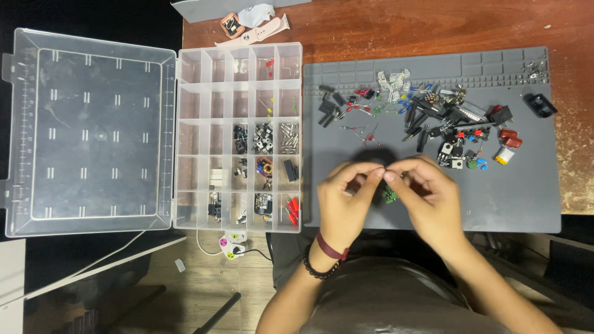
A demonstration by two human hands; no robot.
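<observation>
Where the two hands meet above the front of the mat, a small green part [390, 195] is seen just under the fingertips. Something tiny seems to be pinched between both hands, but it is too small to be made out. The left hand [346, 195] is curled, with its thumb and first finger pressed together. The right hand [426, 193] is curled the same way, and the two sets of fingertips touch. A dark red band and a black bead bracelet [323, 267] are worn on the left wrist.

Both hands are held over a flat grey rubber mat [526, 198], which is laid on a brown wooden table [433, 25]. A loose pile of small electronic parts [445, 124], black, red, blue and green, is spread across the back of the mat. Just left of the mat, a clear plastic box with many little compartments [238, 136] is set, and some of the compartments are filled with parts. Its clear lid [93, 133] is folded open to the left.
</observation>
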